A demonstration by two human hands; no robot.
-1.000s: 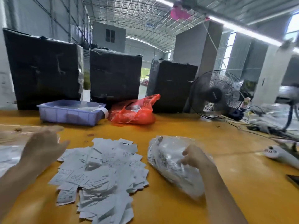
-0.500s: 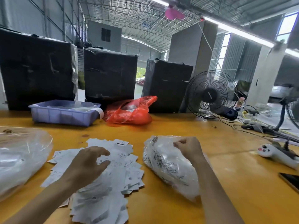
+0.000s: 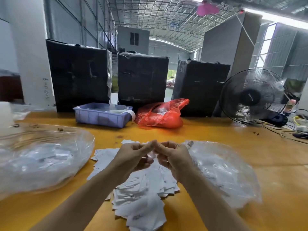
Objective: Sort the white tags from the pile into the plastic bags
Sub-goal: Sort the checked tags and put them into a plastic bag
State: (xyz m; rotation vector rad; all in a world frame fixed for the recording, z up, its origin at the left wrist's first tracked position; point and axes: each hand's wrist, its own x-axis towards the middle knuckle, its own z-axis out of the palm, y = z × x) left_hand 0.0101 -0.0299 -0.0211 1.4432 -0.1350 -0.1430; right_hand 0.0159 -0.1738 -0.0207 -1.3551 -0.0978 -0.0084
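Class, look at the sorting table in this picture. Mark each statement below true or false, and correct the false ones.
1. Both hands meet above the pile of tags. True: the left hand and right hand touch fingertips over the tags.
2. The fan stands at the left end of the table. False: the fan is at the right.
3. A clear bag lies on each side of the tags. True: the left bag and the right bag flank them.
4. The red bag lies left of the blue tray. False: the red bag is to the right of the tray.
5. Three black boxes stand behind the table. True: the boxes line its far edge.
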